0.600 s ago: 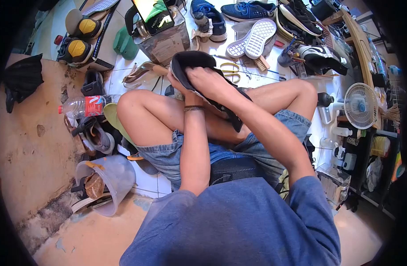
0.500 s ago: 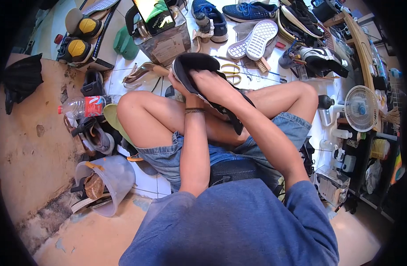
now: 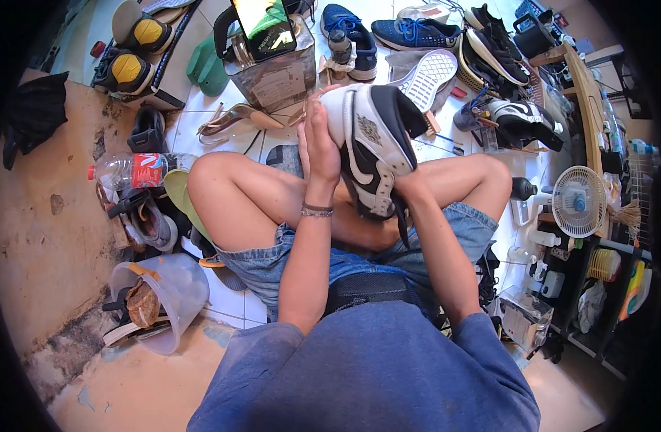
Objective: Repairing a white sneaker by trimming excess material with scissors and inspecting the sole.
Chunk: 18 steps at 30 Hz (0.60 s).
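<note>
A white and black high-top sneaker [image 3: 366, 140] is held between my hands above my crossed legs, its padded collar uppermost and its dark, loose lower end hanging toward my lap. My left hand [image 3: 319, 144] grips it along the left side, palm against the white heel area, fingers upright and together. At the lower right of the shoe my right hand [image 3: 409, 186] holds on, its fingers mostly hidden behind the upper. Just beyond, on the tiles, lie a tan sandal-like piece [image 3: 237, 119] and white-soled footwear [image 3: 431, 79].
A metal tin [image 3: 269, 83] and blue sneakers [image 3: 417, 32] stand ahead. At left are a plastic bottle [image 3: 136, 169] and a tipped bucket [image 3: 175, 295] against the stained wall. A fan [image 3: 578, 201], wooden bench [image 3: 589, 129] and black rack [image 3: 596, 302] line the right.
The sneaker has been turned to show its outer side and collar at the top. My right hand has come out of the opening and moved down to its lower right; my left hand has risen slightly.
</note>
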Each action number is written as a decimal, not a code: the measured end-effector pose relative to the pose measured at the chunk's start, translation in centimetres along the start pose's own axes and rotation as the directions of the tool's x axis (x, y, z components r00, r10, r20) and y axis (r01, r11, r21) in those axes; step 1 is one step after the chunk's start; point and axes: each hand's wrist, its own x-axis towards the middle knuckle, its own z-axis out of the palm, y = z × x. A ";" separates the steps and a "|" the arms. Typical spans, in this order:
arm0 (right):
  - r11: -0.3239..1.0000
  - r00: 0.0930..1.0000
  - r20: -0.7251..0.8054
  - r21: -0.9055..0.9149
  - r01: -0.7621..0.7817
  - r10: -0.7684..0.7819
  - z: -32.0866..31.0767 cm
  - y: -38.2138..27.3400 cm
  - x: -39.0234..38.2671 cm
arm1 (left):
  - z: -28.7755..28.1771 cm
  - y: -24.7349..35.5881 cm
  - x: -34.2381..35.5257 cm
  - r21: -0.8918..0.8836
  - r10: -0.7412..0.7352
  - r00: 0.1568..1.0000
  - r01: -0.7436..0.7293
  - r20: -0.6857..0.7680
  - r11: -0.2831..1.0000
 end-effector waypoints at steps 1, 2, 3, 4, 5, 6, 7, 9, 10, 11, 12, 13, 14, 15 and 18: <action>0.994 0.999 -0.004 0.105 -0.036 0.037 -0.1 0.3 -0.7 | 0.1 0.5 -0.1 -0.004 0.001 1.000 -0.002 -0.007 1.000; 0.984 0.999 -0.029 0.177 0.027 -0.022 -0.2 0.5 -1.2 | 0.0 1.2 -0.5 -0.001 -0.069 0.997 0.069 0.032 0.998; 0.975 0.999 -0.046 0.221 0.026 -0.016 -0.2 0.6 -1.8 | 0.2 1.9 -0.7 0.016 -0.167 0.984 0.166 0.064 0.986; 0.966 0.998 -0.066 0.257 0.024 -0.008 -0.3 0.6 -2.5 | 0.4 2.6 -0.7 0.079 -0.171 0.983 0.165 0.069 0.983; 0.959 0.997 -0.081 0.284 0.023 0.000 -0.4 0.6 -3.2 | 0.8 3.3 -1.0 0.060 -0.127 0.988 0.122 0.089 0.991; 0.949 0.995 -0.099 0.315 0.021 0.010 -0.5 0.7 -3.9 | 1.3 3.9 -1.5 0.013 -0.127 0.981 0.126 0.147 0.992; 0.939 0.993 -0.117 0.344 0.018 0.023 -0.6 0.8 -4.7 | 1.7 4.6 -2.0 -0.063 -0.102 0.972 0.118 0.211 0.991; 0.917 0.990 -0.129 0.398 0.006 0.050 -1.0 0.7 -6.0 | 2.0 6.0 -2.5 0.029 -0.152 0.950 0.150 0.273 0.988; 0.904 0.989 -0.136 0.428 0.000 0.065 -1.3 0.7 -6.6 | 2.1 6.6 -2.7 0.045 -0.151 0.945 0.144 0.289 0.989; 0.891 0.988 -0.137 0.454 -0.006 0.077 -1.5 0.8 -7.1 | 2.2 7.1 -2.7 0.062 -0.152 0.939 0.140 0.308 0.988; 0.876 0.987 -0.136 0.483 -0.012 0.088 -1.7 0.9 -7.6 | 1.9 7.8 -2.8 0.141 -0.135 0.938 0.094 0.319 0.985; 0.860 0.985 -0.137 0.510 -0.017 0.101 -1.9 1.1 -8.1 | 1.6 8.3 -2.8 0.098 -0.106 0.924 0.075 0.368 0.992; 0.845 0.985 -0.134 0.534 -0.023 0.112 -2.1 1.3 -8.5 | 1.4 8.8 -3.2 0.117 -0.102 0.934 0.065 0.341 0.991; 0.825 0.984 -0.125 0.565 -0.032 0.124 -2.3 1.5 -9.0 | 1.1 9.2 -3.4 0.075 -0.088 0.940 0.067 0.330 0.995; 0.737 0.982 -0.079 0.672 -0.073 0.169 -2.8 2.4 -10.5 | 0.1 10.2 -4.0 -0.010 -0.068 0.922 0.078 0.380 0.997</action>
